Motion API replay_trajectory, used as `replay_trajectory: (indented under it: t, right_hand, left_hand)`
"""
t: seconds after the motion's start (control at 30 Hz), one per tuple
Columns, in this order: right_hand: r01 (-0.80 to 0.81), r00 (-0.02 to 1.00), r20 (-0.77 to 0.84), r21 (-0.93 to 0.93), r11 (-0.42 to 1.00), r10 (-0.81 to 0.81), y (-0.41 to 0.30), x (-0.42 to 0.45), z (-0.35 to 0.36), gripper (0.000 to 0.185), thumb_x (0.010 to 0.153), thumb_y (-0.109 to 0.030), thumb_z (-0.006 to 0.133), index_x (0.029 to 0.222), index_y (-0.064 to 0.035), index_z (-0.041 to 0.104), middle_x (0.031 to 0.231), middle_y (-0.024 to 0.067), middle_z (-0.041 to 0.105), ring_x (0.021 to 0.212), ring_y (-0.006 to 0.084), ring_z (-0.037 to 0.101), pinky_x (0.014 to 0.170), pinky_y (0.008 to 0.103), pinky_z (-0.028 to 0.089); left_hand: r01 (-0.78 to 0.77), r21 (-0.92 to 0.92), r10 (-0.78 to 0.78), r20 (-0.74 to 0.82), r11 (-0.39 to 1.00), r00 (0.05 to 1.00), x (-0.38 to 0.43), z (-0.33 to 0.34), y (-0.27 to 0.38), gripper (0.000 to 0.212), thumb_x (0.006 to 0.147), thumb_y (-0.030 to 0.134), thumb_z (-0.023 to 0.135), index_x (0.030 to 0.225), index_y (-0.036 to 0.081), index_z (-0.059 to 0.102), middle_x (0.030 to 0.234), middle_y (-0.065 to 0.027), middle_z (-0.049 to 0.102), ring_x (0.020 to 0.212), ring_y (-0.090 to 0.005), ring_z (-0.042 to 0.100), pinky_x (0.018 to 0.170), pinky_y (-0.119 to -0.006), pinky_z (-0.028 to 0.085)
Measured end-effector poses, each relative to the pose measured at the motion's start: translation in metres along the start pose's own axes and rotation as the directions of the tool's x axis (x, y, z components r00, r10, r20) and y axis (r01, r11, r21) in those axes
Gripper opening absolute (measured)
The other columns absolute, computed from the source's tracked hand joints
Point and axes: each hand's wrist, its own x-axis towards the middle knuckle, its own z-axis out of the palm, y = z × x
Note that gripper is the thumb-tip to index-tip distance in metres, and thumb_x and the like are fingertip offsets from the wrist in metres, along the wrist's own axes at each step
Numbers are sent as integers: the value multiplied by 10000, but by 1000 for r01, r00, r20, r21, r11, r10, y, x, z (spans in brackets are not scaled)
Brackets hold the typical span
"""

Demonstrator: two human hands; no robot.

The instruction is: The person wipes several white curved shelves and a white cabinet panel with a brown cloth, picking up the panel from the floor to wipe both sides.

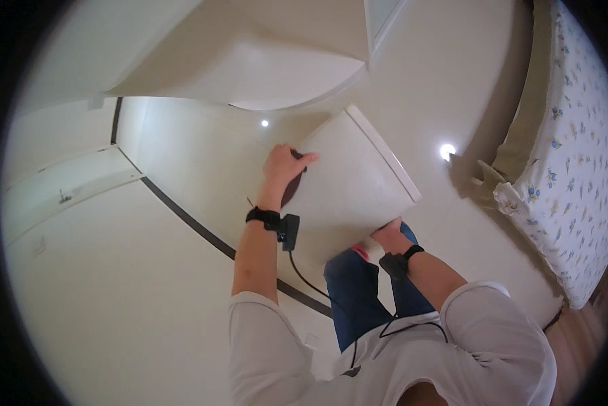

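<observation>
A white flat-faced box or panel (354,177) with a raised rim along its far right edge is tilted in front of my legs. At its left side my left hand (283,165) is closed round a curved dark brown object (293,188), thumb laid across it; whether this is part of the panel cannot be told. My right hand (391,237) is at the panel's near edge by my knee, its fingers partly hidden. Beside that hand is a small white and red item (367,250); its kind and whether the hand holds it are unclear.
At the right stands a bed or padded furniture with a floral cover (568,167). A white wall or cabinet (304,76) rises ahead, and a white door (106,264) is on the left. A dark strip (192,221) edges the pale, glossy floor. A cable hangs from my left wrist device.
</observation>
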Motion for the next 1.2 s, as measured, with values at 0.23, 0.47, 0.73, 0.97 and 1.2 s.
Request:
replay_trajectory:
  t: [0.23, 0.47, 0.73, 0.97, 1.2]
  right_hand:
    - [106, 994, 18, 110, 988, -109, 15, 110, 13, 563, 965, -512, 331, 1312, -126, 550, 1348, 74, 570, 1231, 334, 510, 1042, 531, 402]
    - [181, 983, 3, 149, 972, -184, 9, 163, 14, 599, 962, -534, 295, 1355, -144, 523, 1382, 63, 548, 1271, 338, 488, 1051, 544, 391]
    - [164, 986, -30, 197, 967, -161, 5, 169, 28, 618, 955, -549, 289, 1393, -164, 493, 1442, 65, 493, 1307, 341, 461, 1057, 547, 386]
    - [156, 987, -72, 163, 974, -146, -12, 180, 29, 566, 946, -495, 343, 1358, -148, 518, 1373, 69, 544, 1256, 343, 504, 1028, 562, 406]
    - [103, 967, -214, -170, 980, -139, 8, 138, 21, 388, 969, -430, 430, 1242, -190, 566, 1223, 65, 578, 1154, 337, 544, 994, 640, 394]
  left_hand:
    - [-108, 65, 101, 110, 992, 989, 123, 47, -14, 738, 638, 680, 763, 950, 17, 674, 1075, -166, 648, 1050, -337, 621, 845, -449, 518]
    - [-169, 56, 157, 170, 984, 973, 179, 96, -23, 779, 631, 698, 752, 1011, 24, 671, 1103, -150, 636, 1086, -310, 606, 868, -428, 516]
    - [-148, 117, 116, 245, 982, 963, 204, 112, -14, 785, 645, 730, 720, 1015, 39, 688, 1093, -152, 644, 1093, -303, 608, 866, -428, 519]
    - [-168, 96, 139, 256, 981, 957, 212, 113, 4, 774, 689, 699, 705, 1072, 26, 693, 1104, -171, 677, 1051, -330, 642, 894, -414, 507]
    - [-151, -286, 90, -214, 946, 973, 148, 92, -26, 406, 893, 411, 649, 863, 8, 690, 826, -196, 678, 792, -375, 645, 716, -465, 494]
